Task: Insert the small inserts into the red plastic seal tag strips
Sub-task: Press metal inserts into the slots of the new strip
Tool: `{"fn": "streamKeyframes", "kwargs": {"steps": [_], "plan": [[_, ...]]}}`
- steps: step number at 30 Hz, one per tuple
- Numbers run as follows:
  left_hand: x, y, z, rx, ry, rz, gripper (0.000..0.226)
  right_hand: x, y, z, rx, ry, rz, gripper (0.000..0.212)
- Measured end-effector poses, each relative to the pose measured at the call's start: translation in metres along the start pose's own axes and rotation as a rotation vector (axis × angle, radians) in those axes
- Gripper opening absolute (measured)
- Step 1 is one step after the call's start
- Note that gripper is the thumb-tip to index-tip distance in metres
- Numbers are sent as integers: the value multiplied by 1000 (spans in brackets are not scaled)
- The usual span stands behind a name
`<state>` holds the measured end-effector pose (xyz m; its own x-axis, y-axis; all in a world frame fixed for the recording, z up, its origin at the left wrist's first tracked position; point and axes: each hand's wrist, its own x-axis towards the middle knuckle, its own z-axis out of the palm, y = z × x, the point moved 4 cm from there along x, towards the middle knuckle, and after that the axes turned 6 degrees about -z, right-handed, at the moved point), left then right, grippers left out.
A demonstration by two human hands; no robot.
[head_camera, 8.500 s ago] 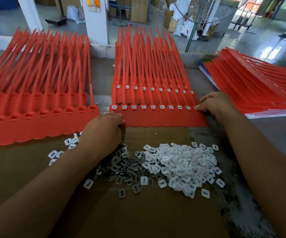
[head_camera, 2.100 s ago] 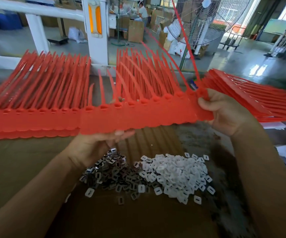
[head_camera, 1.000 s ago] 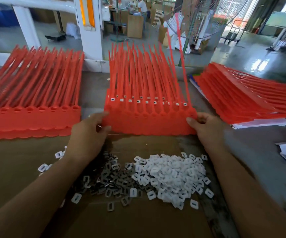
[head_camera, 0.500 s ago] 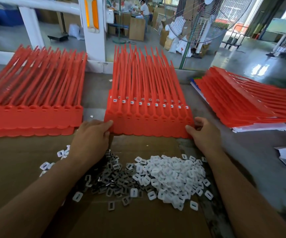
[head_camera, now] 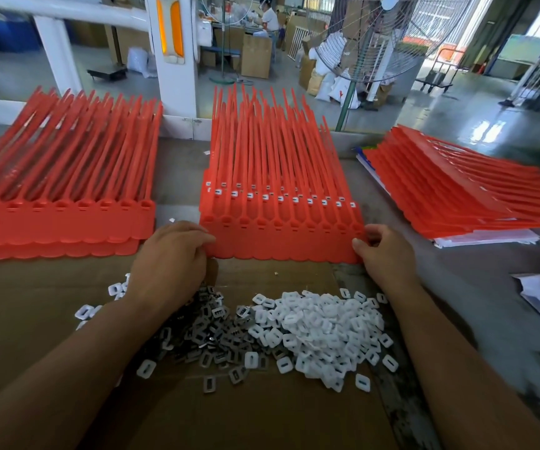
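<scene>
Left hand (head_camera: 169, 254), right hand (head_camera: 385, 251), fingers (head_camera: 202, 238) curled

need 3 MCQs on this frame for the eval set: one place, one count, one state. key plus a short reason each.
1. Where do the white inserts lie against the grey metal inserts?
A. to their right
B. to their left
C. on top of a red stack

2. How many stacks of red strips are in view?
A. two
B. three
C. five

3. What are the hands doing?
A. both digging in the inserts
B. lifting one strip in the air
C. both at the near corners of the centre stack

Key:
1 A: the white heap sits right of the grey one.
2 B: left stack, centre stack, right stack.
3 C: the left hand and right hand are each at a corner, and the stack lies flat.
</scene>
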<state>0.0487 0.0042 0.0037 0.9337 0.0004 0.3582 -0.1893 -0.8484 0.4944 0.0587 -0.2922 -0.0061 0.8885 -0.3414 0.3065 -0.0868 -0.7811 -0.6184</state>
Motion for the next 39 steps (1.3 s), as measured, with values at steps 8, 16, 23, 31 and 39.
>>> {"fn": "streamKeyframes", "kwargs": {"steps": [8,16,23,31,39], "plan": [[1,-2,6,14,-146,-31,42,-3,-18,-15,76,145,-86,31],[0,-5,10,42,-135,-4,43,-65,-131,6,212,-626,-623,12],[1,-7,13,69,-139,51,38,-98,-157,36,108,-823,-746,24],[0,-6,13,59,-154,57,43,-99,-150,50,99,-800,-680,21],[-1,-5,11,60,-160,80,40,-103,-147,50,138,-692,-695,15]]}}
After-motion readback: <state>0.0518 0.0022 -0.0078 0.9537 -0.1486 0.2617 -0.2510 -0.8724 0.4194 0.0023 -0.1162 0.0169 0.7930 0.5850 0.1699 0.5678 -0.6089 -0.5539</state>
